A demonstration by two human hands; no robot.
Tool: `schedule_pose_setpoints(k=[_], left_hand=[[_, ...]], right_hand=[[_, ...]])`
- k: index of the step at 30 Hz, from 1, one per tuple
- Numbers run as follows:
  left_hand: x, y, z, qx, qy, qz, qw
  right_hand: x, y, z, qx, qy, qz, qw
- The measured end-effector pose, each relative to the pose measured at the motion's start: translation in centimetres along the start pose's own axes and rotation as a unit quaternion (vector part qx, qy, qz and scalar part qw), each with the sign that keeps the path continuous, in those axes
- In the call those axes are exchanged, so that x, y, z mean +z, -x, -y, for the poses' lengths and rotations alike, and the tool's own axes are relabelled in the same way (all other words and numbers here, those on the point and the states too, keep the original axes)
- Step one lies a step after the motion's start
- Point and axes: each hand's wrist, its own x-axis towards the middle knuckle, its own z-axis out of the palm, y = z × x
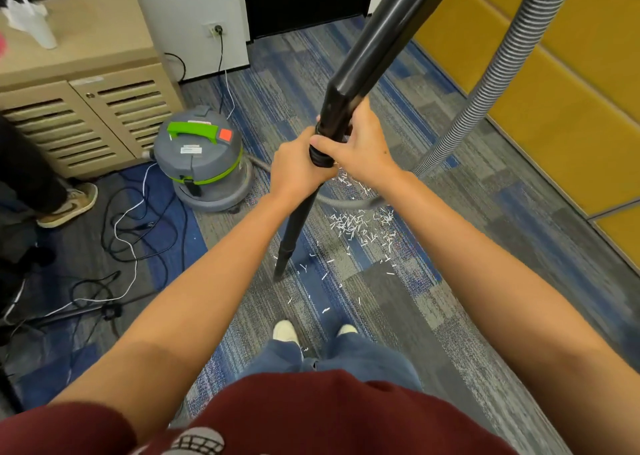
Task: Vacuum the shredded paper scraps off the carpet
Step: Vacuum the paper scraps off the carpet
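Gripping the black wand (381, 35) at its joint, left hand (298, 165) and right hand (358, 144) curl tightly round it, side by side; open carpet (398, 302) lies below them; canister (204, 160) and cables (138, 232) crowd the left, yellow panels (554, 108) the right; the wand's top is cut off; paper scraps (349, 226) lie beneath the hands, right of the nozzle tip (281, 267).

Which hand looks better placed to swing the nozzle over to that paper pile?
Probably left: left hand grips the wand below the right hand, nearer the nozzle; scraps lie right of it.
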Motion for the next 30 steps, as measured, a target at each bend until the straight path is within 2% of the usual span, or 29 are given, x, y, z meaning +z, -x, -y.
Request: schedule_pose_setpoints(k=[7,19,30], left_hand=[[5.0,-1.8,-3.9,0.007,0.021,0.035,0.999],[11.4,-4.2,-8.9,0.015,0.018,0.044,0.999],[12.4,-5.3,-10.2,0.001,0.033,0.036,0.999]], right_hand=[[-5.8,-0.7,-3.0,0.014,0.013,-0.019,1.000],[-12.8,-2.2,-7.2,0.018,0.017,-0.031,0.999],[-14.5,-3.3,-7.4,-0.014,0.030,-0.015,0.999]])
